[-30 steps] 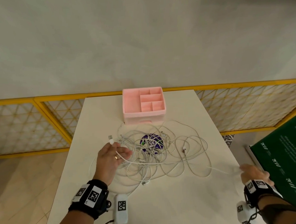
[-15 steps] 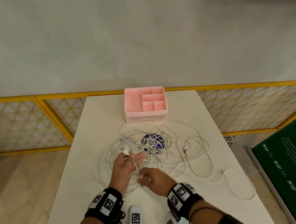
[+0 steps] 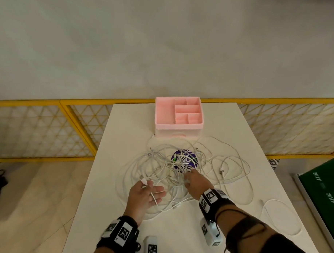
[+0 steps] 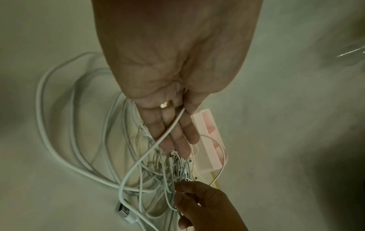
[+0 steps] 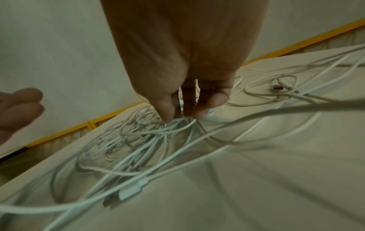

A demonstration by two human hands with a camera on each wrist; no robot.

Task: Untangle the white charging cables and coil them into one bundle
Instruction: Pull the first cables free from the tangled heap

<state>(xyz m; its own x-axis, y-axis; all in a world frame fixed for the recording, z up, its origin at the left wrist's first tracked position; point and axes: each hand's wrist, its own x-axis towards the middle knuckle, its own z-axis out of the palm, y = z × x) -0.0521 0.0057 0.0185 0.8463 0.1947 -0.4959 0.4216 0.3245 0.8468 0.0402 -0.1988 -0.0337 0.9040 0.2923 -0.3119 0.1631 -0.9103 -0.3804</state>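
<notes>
A tangle of white charging cables (image 3: 160, 164) lies spread over the middle of the white table (image 3: 128, 127), partly covering a purple disc (image 3: 185, 159). My left hand (image 3: 149, 187) hovers at the tangle's near left side, its thumb pinching a white plug (image 3: 144, 182); that plug's cable (image 4: 168, 129) runs across the straight fingers. My right hand (image 3: 188, 177) reaches down into the tangle's centre. In the right wrist view its fingertips (image 5: 168, 115) pinch a few strands. A USB plug (image 5: 130, 190) lies loose near the front of the pile.
A pink compartment organizer (image 3: 178, 116) stands at the table's far edge, just behind the cables. One loose cable loop (image 3: 279, 217) lies near the right front edge. A yellow lattice fence (image 3: 77, 125) runs behind the table and a green board (image 3: 325, 196) lies on the floor to the right.
My right hand came in from the far right, left a cable loop there, passed by my left hand and has now gone forward into the tangle. My left hand keeps the plug.
</notes>
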